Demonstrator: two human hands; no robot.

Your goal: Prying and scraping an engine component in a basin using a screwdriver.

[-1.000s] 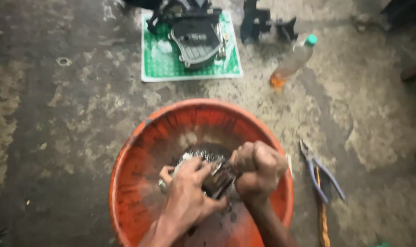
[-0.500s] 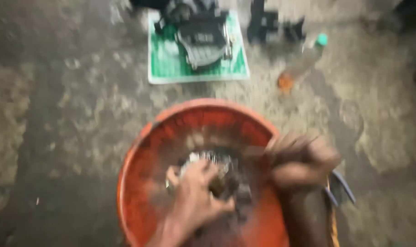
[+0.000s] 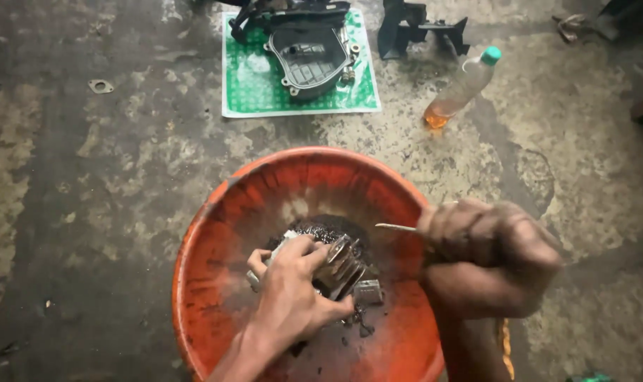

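1. While a person is leaning over a round orange plastic basin (image 3: 215,233) on a stained concrete floor (image 3: 88,198), the left hand (image 3: 293,297) is gripping a finned metal engine part (image 3: 339,265) inside it.
2. This part is sitting near the middle of the basin bottom, amid dark greasy grit and a small grey metal piece (image 3: 369,291).
3. At the basin's right rim, the right hand (image 3: 488,258) is clenching a thin metal tool (image 3: 399,228), whose tip is pointing left over the bowl, apart from the part.
4. Beyond the basin, a green mat (image 3: 251,85) is carrying a dark engine cover (image 3: 309,60).
5. A plastic bottle (image 3: 461,88) with a green cap and amber liquid is lying tilted to the mat's right.
6. A black bracket (image 3: 420,32) is resting near the top edge.
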